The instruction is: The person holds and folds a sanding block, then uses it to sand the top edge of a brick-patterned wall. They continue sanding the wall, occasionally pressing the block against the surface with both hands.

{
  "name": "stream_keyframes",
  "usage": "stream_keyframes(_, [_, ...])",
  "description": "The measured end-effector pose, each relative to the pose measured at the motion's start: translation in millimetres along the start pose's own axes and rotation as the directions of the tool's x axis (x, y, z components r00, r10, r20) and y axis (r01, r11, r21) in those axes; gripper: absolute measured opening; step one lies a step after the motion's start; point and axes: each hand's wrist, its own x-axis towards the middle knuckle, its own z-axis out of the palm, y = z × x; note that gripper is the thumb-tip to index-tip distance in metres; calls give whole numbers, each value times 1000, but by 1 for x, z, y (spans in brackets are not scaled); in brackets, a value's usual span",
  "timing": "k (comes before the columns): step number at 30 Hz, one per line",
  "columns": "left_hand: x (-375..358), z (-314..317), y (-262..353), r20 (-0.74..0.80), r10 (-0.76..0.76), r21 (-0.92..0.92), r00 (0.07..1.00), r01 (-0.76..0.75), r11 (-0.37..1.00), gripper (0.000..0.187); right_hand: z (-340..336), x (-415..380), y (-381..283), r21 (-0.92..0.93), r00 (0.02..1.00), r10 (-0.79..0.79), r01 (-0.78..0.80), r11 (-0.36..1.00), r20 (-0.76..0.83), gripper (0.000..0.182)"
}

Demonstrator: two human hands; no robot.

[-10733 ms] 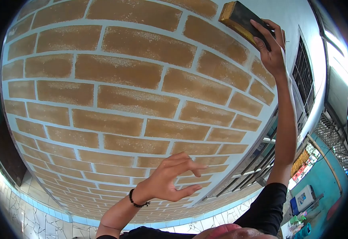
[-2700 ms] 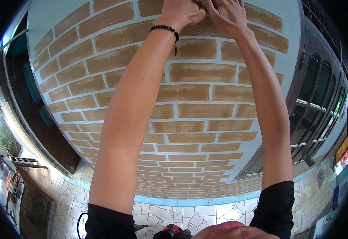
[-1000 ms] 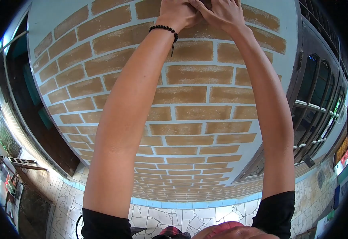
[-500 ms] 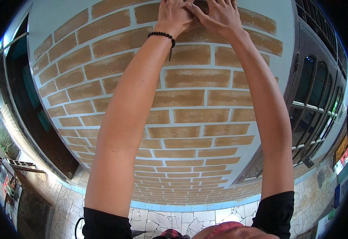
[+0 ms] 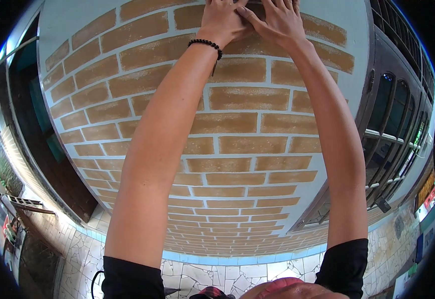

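Observation:
Both my arms reach up along a wall [image 5: 233,123] painted with brown brick shapes and pale joints. My left hand [image 5: 226,21], with a black beaded bracelet [image 5: 205,43] at the wrist, lies against the wall near the top of the view. Beside it, my right hand [image 5: 280,22] rests on the same bricks, its thumb reaching to my left hand. Fingers on both hands look stretched out, though the top edge cuts off their tips. Nothing shows in either hand; whatever is under the palms is hidden.
A dark door frame [image 5: 53,134] stands to the left. On the right is a grey wooden door or shutter with bars [image 5: 377,114]. Below, the floor [image 5: 217,279] has pale cracked-pattern tiles. A wooden rack [image 5: 25,202] stands at the lower left.
Both hands sit slightly lower and further right in the view, as does the upper wall, so the camera seems to have shifted a little. The hands stay against the same bricks.

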Motion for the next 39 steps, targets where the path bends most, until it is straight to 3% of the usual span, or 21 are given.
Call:
stream_keyframes(7, [2, 0, -4, 37, 20, 27, 999, -21, 999, 103, -6, 0, 2, 2, 1000, -10, 10, 1000, 28, 96])
stream_keyframes(10, [2, 0, -6, -20, 64, 64, 998, -63, 996, 102, -12, 1, 3, 12, 998, -8, 8, 1000, 59, 94])
stream_keyframes(15, [8, -27, -2, 180, 20, 8, 983, -21, 1000, 100, -15, 12, 24, -56, 982, -121, 130, 990, 145, 94])
stream_keyframes(18, [5, -34, -10, 191, 51, -37, 980, -45, 998, 99, -37, 8, 24, -13, 962, -170, 177, 984, 213, 86])
stream_keyframes(19, [4, -39, -9, 209, 28, -131, 977, 0, 991, 98, -35, 9, 28, 26, 962, -183, 181, 983, 201, 82])
stream_keyframes(24, [15, -28, -27, 256, 27, -131, 966, 8, 991, 91, -30, 16, 52, 192, 954, -258, 227, 955, 152, 70])
stream_keyframes(27, [14, -31, -24, 258, 32, -111, 965, -3, 994, 89, -28, 18, 56, 163, 948, -292, 271, 949, 126, 68])
stream_keyframes(39, [11, -39, -15, 273, 8, -59, 962, 9, 998, 87, -31, 16, 50, 183, 959, -233, 204, 962, 160, 68])
